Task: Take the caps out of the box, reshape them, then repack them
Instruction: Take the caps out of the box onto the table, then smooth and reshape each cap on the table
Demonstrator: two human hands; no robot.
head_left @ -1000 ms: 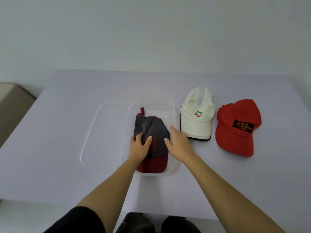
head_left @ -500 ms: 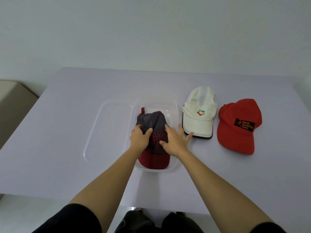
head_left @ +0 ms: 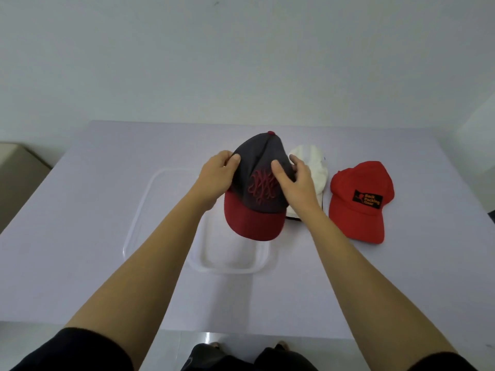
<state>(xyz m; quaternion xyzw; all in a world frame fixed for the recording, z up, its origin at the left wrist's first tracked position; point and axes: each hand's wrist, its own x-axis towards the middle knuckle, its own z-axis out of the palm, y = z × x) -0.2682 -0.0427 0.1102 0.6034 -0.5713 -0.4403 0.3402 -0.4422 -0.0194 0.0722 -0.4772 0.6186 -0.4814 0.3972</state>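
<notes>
A dark grey cap (head_left: 261, 167) with a dark red brim and red embroidery hangs in the air above the clear plastic box (head_left: 235, 265). My left hand (head_left: 217, 175) grips its left side, thumb on the crown. My right hand (head_left: 296, 180) holds its right side, thumb on the front panel and fingers curled behind. The box shows nothing inside. A white cap (head_left: 314, 167) lies right of the box, partly hidden behind my right hand. A red cap (head_left: 359, 202) with a black patch lies further right.
The box's clear lid (head_left: 150, 210) lies flat on the pale purple table (head_left: 80, 210), left of the box. A beige object (head_left: 16, 170) stands off the table's left edge. A white wall rises behind the table.
Both hands have closed on the grey cap and lifted it up out of the box; it was lying inside the box before.
</notes>
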